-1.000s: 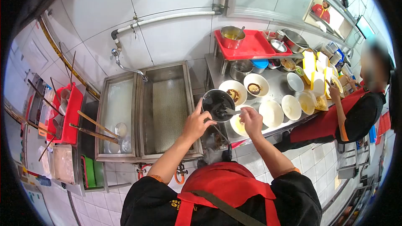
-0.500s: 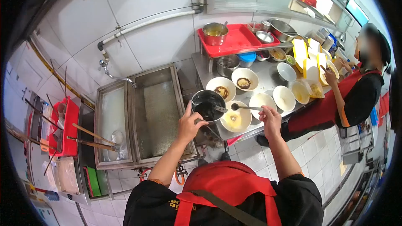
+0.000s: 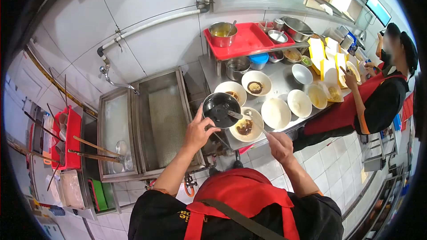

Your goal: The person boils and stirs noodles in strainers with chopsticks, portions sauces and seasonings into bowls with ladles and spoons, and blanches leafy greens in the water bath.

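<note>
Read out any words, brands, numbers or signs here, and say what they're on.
No text reads clearly.
Yellow lettering on the wearer's black shirt: partly covered by the red apron, too blurred to read.
Wall screen: any writing is too small to read.

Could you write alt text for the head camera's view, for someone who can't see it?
A person's left hand holds a dark pot while the right hand holds a spoon over a white bowl with dark sauce. More bowls line the steel counter; a co-worker stands at right.
</note>
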A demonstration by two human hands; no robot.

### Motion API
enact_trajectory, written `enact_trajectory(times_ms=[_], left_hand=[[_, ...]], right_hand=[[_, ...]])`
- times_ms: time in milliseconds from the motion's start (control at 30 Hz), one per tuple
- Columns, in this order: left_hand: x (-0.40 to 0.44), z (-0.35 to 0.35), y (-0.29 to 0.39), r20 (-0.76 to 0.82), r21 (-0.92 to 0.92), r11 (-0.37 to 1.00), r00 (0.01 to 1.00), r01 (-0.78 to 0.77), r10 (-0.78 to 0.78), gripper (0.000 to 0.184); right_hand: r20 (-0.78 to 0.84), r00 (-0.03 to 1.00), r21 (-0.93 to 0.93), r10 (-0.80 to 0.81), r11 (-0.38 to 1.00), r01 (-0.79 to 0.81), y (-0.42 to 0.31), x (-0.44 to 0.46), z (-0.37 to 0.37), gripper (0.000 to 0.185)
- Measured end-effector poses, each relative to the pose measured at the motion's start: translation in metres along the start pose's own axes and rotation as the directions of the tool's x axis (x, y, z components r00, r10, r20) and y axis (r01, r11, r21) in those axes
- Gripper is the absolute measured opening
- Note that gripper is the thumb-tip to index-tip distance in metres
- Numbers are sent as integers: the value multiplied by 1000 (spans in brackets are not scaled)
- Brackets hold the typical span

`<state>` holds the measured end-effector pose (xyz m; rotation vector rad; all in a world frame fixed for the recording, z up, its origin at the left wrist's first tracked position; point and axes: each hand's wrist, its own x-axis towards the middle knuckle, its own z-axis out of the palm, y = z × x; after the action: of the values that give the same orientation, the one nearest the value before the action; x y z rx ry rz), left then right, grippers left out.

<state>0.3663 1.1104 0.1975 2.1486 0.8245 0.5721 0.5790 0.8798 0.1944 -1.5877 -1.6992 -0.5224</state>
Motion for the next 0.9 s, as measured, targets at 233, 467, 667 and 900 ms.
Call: enact_trajectory(times_ms=[233, 467, 667, 900], left_hand=[[54, 18, 31, -95, 78, 939, 935, -335, 341, 25], [155, 35, 86, -228, 14, 877, 853, -480, 470, 29], [251, 63, 114, -361, 64, 871, 802, -487, 475, 34], [348, 108, 106, -476, 96, 896, 771, -434, 424, 32]], right_hand=[[76, 883, 398, 463, 798, -452, 15, 68, 33, 25], [231, 620, 774, 749, 245, -584, 48, 53, 16, 46], [378, 444, 626, 812, 128, -769, 77, -38, -7, 32], [420, 278, 609, 864, -41, -792, 73, -107, -37, 26]])
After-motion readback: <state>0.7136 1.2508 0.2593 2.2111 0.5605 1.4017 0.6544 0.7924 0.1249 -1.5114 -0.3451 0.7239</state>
